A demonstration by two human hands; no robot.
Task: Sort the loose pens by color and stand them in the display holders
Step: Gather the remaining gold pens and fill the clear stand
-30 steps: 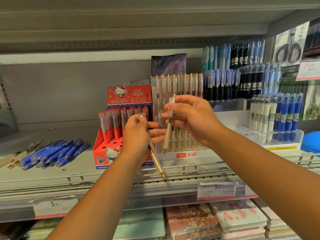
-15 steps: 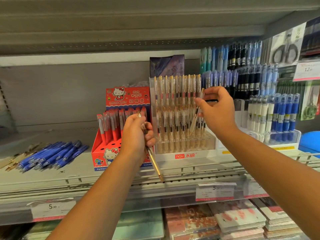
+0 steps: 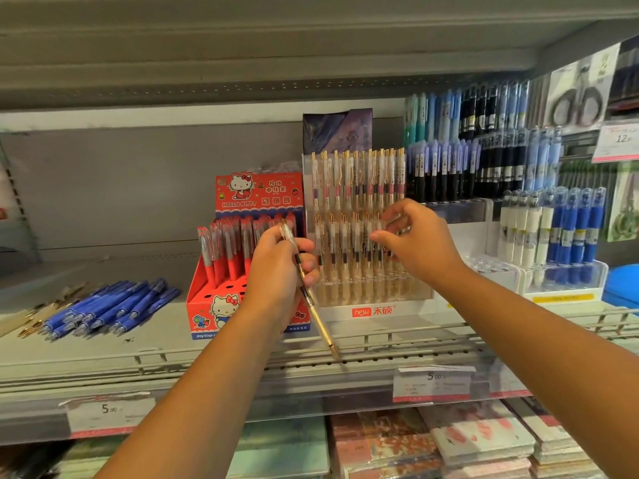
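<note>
My left hand [image 3: 280, 271] grips a clear-and-gold pen [image 3: 313, 302] that slants down to the right, tip near the shelf rail. My right hand [image 3: 420, 243] hovers in front of the clear tiered display holder [image 3: 373, 305], fingers apart and empty, close to the front row of gold pens [image 3: 352, 236]. A red Hello Kitty holder [image 3: 211, 305] with red pens stands left of it. Loose blue pens [image 3: 110, 305] lie in a heap on the shelf at the left, with a few gold pens [image 3: 24, 319] beside them.
Further holders with blue, black and white pens [image 3: 553, 229] stand at the right. A wire rail [image 3: 397, 344] runs along the shelf front, with price tags [image 3: 432, 382] below. Notebooks [image 3: 432, 444] are stacked on the lower shelf. Scissors [image 3: 575, 95] hang at top right.
My right hand carried a gold pen to the right end of the clear holder, let it go there, and has come back toward the middle empty. My left hand stays put with its pen.
</note>
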